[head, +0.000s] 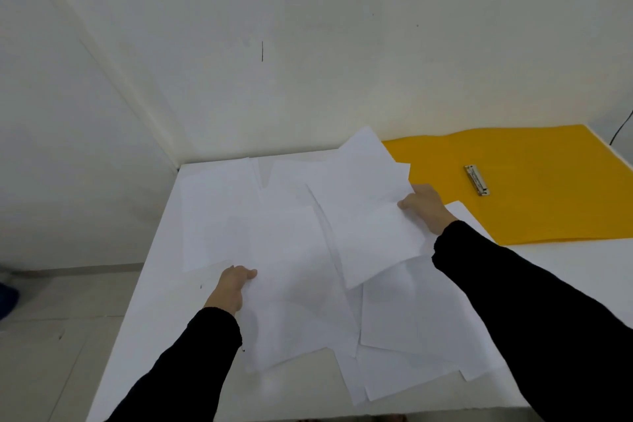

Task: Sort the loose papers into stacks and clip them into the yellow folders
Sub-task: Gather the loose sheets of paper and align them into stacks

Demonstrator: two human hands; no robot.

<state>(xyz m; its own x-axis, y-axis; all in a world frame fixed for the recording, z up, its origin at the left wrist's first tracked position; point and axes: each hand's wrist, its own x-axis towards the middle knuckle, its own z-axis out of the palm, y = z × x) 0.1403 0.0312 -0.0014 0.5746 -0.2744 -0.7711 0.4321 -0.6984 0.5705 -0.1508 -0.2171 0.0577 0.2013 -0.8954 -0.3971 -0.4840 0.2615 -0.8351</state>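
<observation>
Several loose white papers (219,212) lie scattered and overlapping across the white table (150,305). My left hand (230,288) grips the left edge of a sheet (291,271) near the table's middle. My right hand (426,207) pinches the right edge of a raised bunch of sheets (363,202), thumb on top. An open yellow folder (534,175) lies flat at the back right, with a metal clip (476,180) on its inside. A paper corner overlaps the folder's near left edge.
The table stands in a corner between two white walls; its left edge drops to a tiled floor (51,346). A thin dark cable (621,128) hangs at the far right behind the folder. More sheets (411,360) lie near the front edge.
</observation>
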